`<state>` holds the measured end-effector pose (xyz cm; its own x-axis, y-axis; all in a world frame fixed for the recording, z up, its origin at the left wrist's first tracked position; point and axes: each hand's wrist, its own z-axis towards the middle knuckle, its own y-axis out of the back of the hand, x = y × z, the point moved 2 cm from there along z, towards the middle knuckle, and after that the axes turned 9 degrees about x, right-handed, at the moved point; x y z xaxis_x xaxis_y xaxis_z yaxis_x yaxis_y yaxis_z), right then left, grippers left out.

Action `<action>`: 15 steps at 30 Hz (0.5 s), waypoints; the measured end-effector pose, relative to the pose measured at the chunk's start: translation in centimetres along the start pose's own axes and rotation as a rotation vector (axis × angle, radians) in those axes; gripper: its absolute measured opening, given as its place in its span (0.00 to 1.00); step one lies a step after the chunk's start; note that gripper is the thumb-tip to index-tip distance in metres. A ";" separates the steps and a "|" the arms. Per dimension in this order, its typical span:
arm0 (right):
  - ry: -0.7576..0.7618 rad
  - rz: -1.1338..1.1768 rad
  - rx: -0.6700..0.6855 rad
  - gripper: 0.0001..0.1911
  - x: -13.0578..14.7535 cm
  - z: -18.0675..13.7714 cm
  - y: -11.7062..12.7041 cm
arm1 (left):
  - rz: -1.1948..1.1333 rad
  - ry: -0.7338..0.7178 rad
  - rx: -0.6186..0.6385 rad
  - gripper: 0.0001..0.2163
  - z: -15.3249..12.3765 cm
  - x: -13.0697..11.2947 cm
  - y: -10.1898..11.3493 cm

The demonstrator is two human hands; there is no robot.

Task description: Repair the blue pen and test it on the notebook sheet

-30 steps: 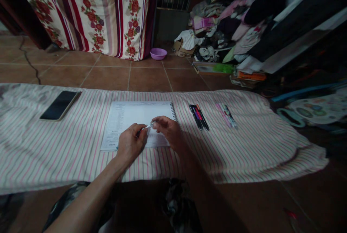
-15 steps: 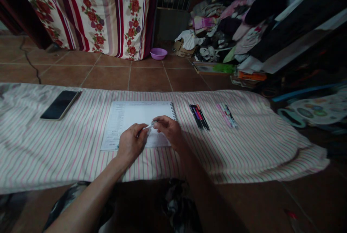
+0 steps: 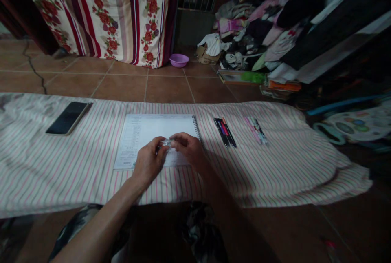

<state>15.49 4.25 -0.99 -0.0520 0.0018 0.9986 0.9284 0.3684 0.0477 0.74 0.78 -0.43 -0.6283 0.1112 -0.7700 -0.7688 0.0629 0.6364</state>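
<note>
Floor [image 3: 122, 85]: brown-red tiles, squarish, pale grout lines, runs across the far side. Tabletop [image 3: 284, 169] is long + low, under a soft wrinkled cloth w/ thin pink & grey stripes; cloth edge hangs uneven at near side, bunched at R end. Far L, a draped fabric curtain [image 3: 125, 14], cream w/ dark red bands & rose print, falls in loose vertical folds. Far R, a clothes heap [image 3: 259, 30], crumpled, mixed colors; at its L foot, a boxy brown cardboard carton [image 3: 207, 56] w/ white fabric on it. Purple basin [image 3: 179, 60], round, looks plastic, sits on floor btwn curtain & carton.

Mid-tabletop: spiral notebook [image 3: 161, 123], flat rectangle, white paper, small print down L side, coil along R edge. L hand [image 3: 149, 155] & R hand [image 3: 187, 146] meet over its near half, fingers curled. Phone [image 3: 67, 118] lies L of notebook, slim dark glossy slab, rounded corners, pale rim.

R of notebook: dark pens [image 3: 225, 132], slim sticks side by side, mostly black, w/ red & purple bits; farther R, pale pens [image 3: 256, 130], pinkish & whitish, also bunched.

Smallest: a clear-white piece [image 3: 166, 142], shiny, plastic-looking, exact shape blurred. It's over the notebook btwn both hands; each grip is narrow, fingertips pinching it.
</note>
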 end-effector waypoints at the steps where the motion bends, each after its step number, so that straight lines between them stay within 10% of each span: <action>1: 0.002 -0.005 0.003 0.09 0.0 0.0 0.0 | -0.002 -0.003 0.004 0.10 0.0 0.0 0.0; 15: 0.040 -0.108 0.037 0.09 0.2 -0.3 0.1 | 0.056 -0.066 0.032 0.09 0.0 0.1 0.0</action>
<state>15.67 3.97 -0.80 -0.1359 -0.0762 0.9878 0.9039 0.3986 0.1551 0.64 0.80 -0.52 -0.6603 0.1810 -0.7289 -0.7276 0.0864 0.6806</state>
